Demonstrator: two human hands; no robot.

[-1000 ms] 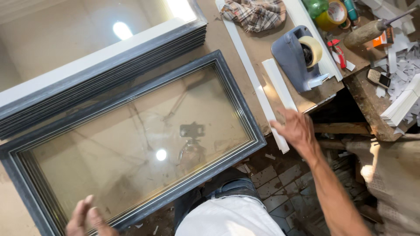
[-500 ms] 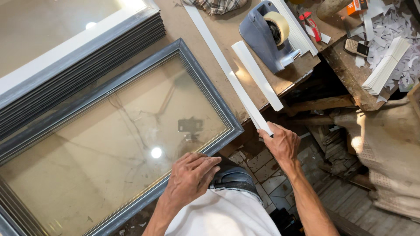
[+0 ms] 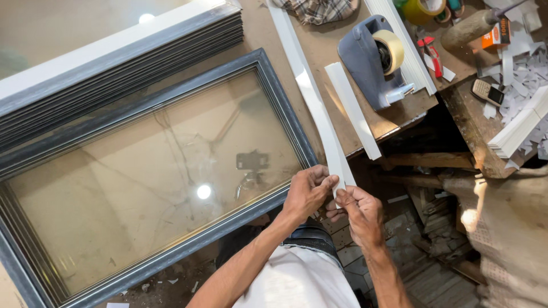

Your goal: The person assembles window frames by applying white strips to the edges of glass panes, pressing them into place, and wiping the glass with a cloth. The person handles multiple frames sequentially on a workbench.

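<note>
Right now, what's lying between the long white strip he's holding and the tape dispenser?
In the head view, a shorter white strip lies on the brown bench between the long white strip and the grey tape dispenser, parallel to the long one.

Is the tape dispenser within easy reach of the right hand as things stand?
Probably yes: the right hand pinches the long white strip; bare bench lies between it and the tape dispenser.

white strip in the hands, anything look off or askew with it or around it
The long white strip bows and runs off the bench edge into both hands, left hand and right hand. The shorter strip overhangs that edge too. White paper scraps litter the side bench.
</note>
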